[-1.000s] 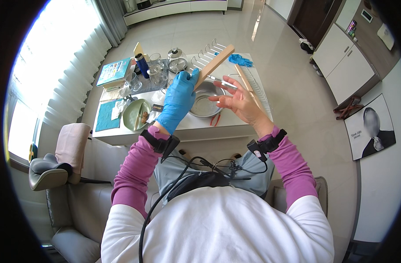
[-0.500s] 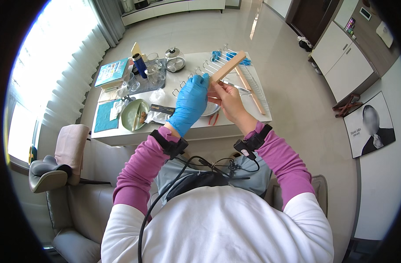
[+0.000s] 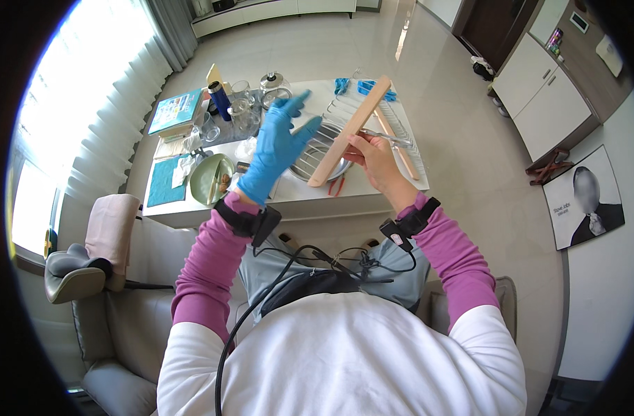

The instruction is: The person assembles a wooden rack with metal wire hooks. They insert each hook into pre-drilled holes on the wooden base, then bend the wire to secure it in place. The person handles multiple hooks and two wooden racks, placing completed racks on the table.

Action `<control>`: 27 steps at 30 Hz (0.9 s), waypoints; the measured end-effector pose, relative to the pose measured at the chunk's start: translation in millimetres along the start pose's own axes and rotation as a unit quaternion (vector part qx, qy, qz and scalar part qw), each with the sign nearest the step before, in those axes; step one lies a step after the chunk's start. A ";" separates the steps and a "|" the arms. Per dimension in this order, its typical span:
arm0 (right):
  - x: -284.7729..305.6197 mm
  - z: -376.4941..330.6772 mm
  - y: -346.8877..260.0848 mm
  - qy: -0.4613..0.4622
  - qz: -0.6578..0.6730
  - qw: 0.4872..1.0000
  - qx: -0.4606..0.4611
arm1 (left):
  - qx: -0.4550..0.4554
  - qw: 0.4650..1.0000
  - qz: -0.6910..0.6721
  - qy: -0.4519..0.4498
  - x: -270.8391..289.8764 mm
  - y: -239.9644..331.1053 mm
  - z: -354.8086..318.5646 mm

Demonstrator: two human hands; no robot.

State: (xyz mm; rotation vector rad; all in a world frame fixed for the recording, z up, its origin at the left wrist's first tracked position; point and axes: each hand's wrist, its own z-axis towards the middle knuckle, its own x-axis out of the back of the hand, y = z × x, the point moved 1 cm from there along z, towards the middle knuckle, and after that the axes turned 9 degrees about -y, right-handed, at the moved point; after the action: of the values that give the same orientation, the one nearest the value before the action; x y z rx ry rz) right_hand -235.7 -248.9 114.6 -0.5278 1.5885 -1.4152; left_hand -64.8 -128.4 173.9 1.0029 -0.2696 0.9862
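My left hand (image 3: 278, 149), in a blue glove, is raised over the table with its fingers spread and nothing in it. My bare right hand (image 3: 376, 163) grips a flat, pale wooden bar (image 3: 333, 158) near its middle, tilted up away from me. Thin metal wires run beside and behind the bar. A silver metal piece (image 3: 390, 137) shows at the back of the right hand; I cannot make out its kind. Another wooden bar (image 3: 406, 159) with a row of wires lies to the right. Under the held bar is a round metal rim, partly hidden. Red tool handles (image 3: 337, 186) lie near the front edge.
On the white table (image 3: 296, 201) stand glassware, a blue flask (image 3: 219, 100) and a lidded glass pot (image 3: 274, 87). Books (image 3: 177, 111), a teal cloth (image 3: 168, 184) and a green oval plate (image 3: 209, 179) are at left. Blue items (image 3: 376, 90) lie at the far right.
My left hand has let go of the wooden bar and moved left, its fingers opening. The bar, in my right hand, has swung to a steeper slant with its near end closer to me.
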 end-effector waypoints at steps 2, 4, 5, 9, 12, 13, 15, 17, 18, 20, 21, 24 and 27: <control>0.9 -3.8 -4.4 -0.026 -0.021 0.999 -0.011 | 0.156 0.953 -0.253 -0.051 0.9 -14.4 -1.6; 0.0 -5.6 -8.3 -0.052 -0.038 0.998 -0.027 | 0.224 0.874 -0.396 -0.171 -2.0 -24.6 -8.0; -0.8 -6.0 -9.9 -0.066 -0.045 0.996 -0.030 | 0.245 0.818 -0.466 -0.230 -4.3 -28.6 -11.5; -4.1 -4.8 -10.0 -0.100 -0.052 0.992 -0.058 | 0.302 0.689 -0.617 -0.230 -22.8 -34.5 -28.4; -4.0 -0.7 -7.9 -0.107 -0.078 0.988 -0.073 | 0.315 0.688 -0.612 -0.230 -27.8 -33.4 -35.4; -3.6 1.2 -7.6 -0.109 -0.084 0.987 -0.079 | 0.325 0.700 -0.595 -0.226 -29.2 -32.1 -36.5; -3.8 4.8 -8.5 -0.115 -0.101 0.985 -0.084 | 0.293 0.690 -0.617 -0.237 -31.2 -28.5 -35.1; -4.9 7.3 -12.4 -0.117 -0.125 0.981 -0.094 | 0.251 0.690 -0.630 -0.253 -32.1 -25.7 -34.2; -6.4 9.3 -16.0 -0.128 -0.141 0.978 -0.089 | 0.257 0.688 -0.633 -0.243 -31.9 -25.6 -34.8; -10.4 11.4 -23.1 -0.123 -0.190 0.968 -0.109 | 0.265 0.685 -0.639 -0.228 -32.0 -26.1 -37.5; -13.6 11.9 -26.3 -0.143 -0.180 0.970 -0.085 | 0.262 0.681 -0.649 -0.217 -33.1 -26.9 -38.7; -16.9 18.8 -27.8 -0.163 -0.198 0.965 -0.048 | 0.248 0.671 -0.673 -0.186 -39.6 -31.3 -39.2; 8.4 49.6 -14.6 -0.185 -0.241 0.953 -0.018 | 0.220 0.681 -0.681 -0.153 -48.7 -43.6 -30.9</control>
State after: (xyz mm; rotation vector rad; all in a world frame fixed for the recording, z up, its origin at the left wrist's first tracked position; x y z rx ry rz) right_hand -202.1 -286.3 129.2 -1.1915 1.2285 -1.5247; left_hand -64.5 -138.6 102.3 1.4083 0.4748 -0.5542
